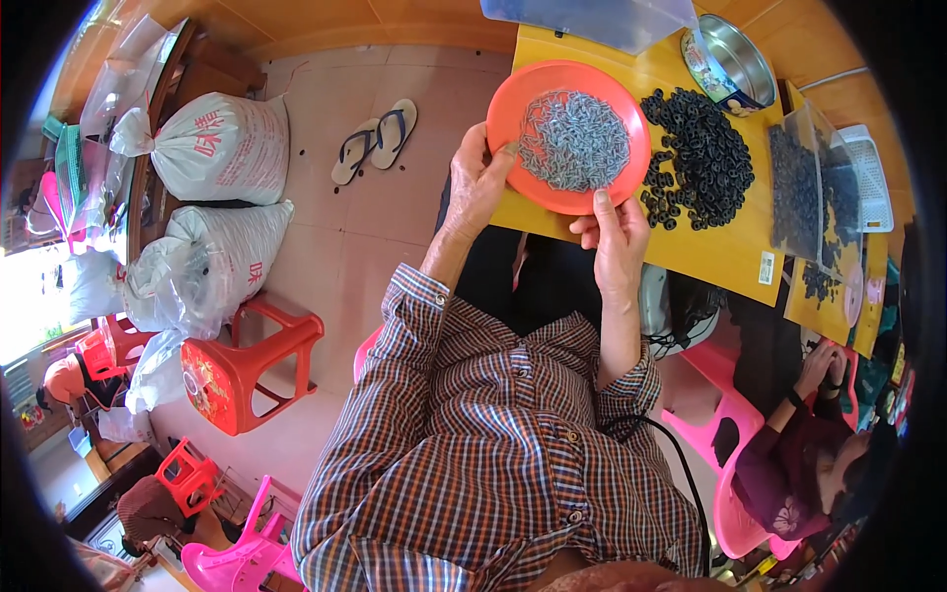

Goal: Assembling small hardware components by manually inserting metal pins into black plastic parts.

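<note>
A round orange-red plate (pixel 505 99) is held over the left edge of the yellow table (pixel 715 253). Heaped in its middle lie many small grey metal pieces that look like screws (pixel 574 140). My left hand (pixel 478 185) grips the plate's left rim, thumb on top and fingers beneath. At the near rim my right hand (pixel 614 242) pinches the plate, its thumb over the edge and its other fingers curled under. A pile of small black ring-shaped parts (pixel 705 158) spreads on the table just right of the plate.
An open metal tin (pixel 730 61) and a clear plastic bin (pixel 592 20) stand at the back. Rightward is a clear box of dark parts (pixel 797 183). A person (pixel 789 474) sits at lower right. White sacks (pixel 222 148), a red stool (pixel 247 370) and flip-flops (pixel 375 141) are leftward.
</note>
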A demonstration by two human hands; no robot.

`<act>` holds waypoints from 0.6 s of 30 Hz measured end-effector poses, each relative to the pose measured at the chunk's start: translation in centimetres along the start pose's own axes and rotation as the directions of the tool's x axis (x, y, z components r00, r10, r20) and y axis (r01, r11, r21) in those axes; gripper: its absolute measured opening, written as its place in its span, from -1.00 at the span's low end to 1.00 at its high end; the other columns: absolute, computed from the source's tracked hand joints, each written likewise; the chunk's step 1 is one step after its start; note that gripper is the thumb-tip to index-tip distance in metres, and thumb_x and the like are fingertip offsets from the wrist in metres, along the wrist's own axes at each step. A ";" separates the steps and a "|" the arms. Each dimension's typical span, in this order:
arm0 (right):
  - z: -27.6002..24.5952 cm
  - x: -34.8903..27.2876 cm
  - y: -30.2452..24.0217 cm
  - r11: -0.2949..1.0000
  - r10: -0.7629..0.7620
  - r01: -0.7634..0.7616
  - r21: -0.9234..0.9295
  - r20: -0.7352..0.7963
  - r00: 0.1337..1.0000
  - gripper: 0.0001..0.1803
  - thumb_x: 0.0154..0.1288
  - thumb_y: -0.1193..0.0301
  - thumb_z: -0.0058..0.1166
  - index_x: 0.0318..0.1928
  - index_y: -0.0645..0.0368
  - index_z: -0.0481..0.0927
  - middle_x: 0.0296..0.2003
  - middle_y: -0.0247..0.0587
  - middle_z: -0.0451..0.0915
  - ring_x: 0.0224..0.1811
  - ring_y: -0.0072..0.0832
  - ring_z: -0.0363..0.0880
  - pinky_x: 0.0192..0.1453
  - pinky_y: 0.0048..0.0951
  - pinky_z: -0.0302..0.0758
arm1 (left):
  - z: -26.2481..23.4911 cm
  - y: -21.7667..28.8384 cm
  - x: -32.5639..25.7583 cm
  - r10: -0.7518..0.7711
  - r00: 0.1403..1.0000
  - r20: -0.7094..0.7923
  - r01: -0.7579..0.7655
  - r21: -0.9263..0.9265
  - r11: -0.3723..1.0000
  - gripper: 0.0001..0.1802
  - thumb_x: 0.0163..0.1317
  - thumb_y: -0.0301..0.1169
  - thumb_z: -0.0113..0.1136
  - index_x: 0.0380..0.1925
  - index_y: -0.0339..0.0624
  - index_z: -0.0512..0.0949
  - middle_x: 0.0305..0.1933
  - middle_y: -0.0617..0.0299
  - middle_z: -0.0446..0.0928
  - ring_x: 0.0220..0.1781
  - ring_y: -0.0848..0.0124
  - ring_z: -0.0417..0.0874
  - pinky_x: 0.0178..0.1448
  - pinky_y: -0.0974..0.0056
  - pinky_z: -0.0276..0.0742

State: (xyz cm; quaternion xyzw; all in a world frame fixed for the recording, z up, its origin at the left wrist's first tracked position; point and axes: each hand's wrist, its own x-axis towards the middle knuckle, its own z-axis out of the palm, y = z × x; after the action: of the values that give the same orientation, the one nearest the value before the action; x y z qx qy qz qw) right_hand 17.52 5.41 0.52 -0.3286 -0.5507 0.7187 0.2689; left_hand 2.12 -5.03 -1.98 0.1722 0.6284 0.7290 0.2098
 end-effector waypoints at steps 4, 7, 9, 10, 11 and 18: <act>-1.3 0.6 -1.5 0.999 0.036 -0.036 0.032 -0.010 0.999 -0.86 0.36 0.39 0.02 -0.24 0.20 0.52 -0.53 -0.37 0.55 -0.67 -0.71 0.44 -0.67 -0.73 0.25 | -0.6 1.5 0.1 -0.071 0.997 0.039 0.070 0.023 0.997 -0.70 0.29 -0.41 0.10 -0.04 -0.38 0.46 -0.25 0.25 0.53 -0.22 0.56 0.51 -0.11 0.42 0.48; -2.4 1.0 -2.6 0.991 0.120 -0.115 -0.066 0.089 0.989 -0.86 0.34 0.43 -0.01 -0.19 0.21 0.54 -0.51 -0.37 0.56 -0.69 -0.72 0.43 -0.70 -0.72 0.23 | -1.6 2.1 0.7 -0.174 0.982 0.071 0.174 0.007 0.985 -0.68 0.37 -0.28 0.01 -0.12 -0.37 0.50 -0.38 0.28 0.52 -0.41 0.61 0.49 -0.38 0.48 0.44; -2.9 1.4 -2.6 0.992 0.109 -0.101 -0.071 0.108 0.988 -0.86 0.34 0.42 -0.01 -0.18 0.22 0.54 -0.50 -0.37 0.56 -0.68 -0.71 0.43 -0.69 -0.73 0.24 | -2.3 1.5 0.8 -0.197 0.975 0.108 0.202 -0.037 0.979 -0.69 0.37 -0.29 0.00 -0.13 -0.37 0.50 -0.41 0.29 0.51 -0.48 0.61 0.48 -0.45 0.48 0.42; -3.0 1.4 -2.5 0.993 0.099 -0.089 -0.076 0.129 0.987 -0.85 0.35 0.41 0.00 -0.18 0.22 0.54 -0.50 -0.37 0.57 -0.67 -0.71 0.44 -0.67 -0.73 0.25 | -2.4 1.1 0.7 -0.218 0.966 0.142 0.230 -0.078 0.970 -0.70 0.38 -0.29 0.00 -0.14 -0.36 0.50 -0.44 0.29 0.50 -0.54 0.60 0.47 -0.52 0.48 0.39; -2.9 1.4 -2.4 0.993 0.099 -0.090 -0.076 0.127 0.987 -0.85 0.35 0.41 0.00 -0.18 0.22 0.54 -0.50 -0.37 0.57 -0.67 -0.71 0.44 -0.67 -0.73 0.25 | -2.2 1.2 0.6 -0.219 0.965 0.144 0.232 -0.077 0.970 -0.70 0.38 -0.29 0.00 -0.14 -0.36 0.50 -0.44 0.29 0.50 -0.54 0.60 0.47 -0.52 0.48 0.39; -0.8 0.0 -3.0 0.993 -0.108 0.107 -0.045 -0.014 0.994 -0.79 0.37 0.37 0.04 -0.13 0.27 0.53 -0.49 -0.37 0.55 -0.56 -0.71 0.49 -0.53 -0.73 0.35 | -0.5 1.7 -0.1 0.003 0.999 0.048 -0.002 -0.036 0.999 -0.74 0.40 -0.37 -0.06 -0.12 -0.37 0.49 -0.47 0.30 0.51 -0.60 0.58 0.46 -0.50 0.47 0.41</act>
State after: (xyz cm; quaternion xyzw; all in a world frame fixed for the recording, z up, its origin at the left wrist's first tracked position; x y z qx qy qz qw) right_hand 18.18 6.67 3.28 -0.3104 -0.5811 0.6880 0.3044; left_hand 1.84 -5.69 -0.35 0.1867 0.6099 0.7360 0.2270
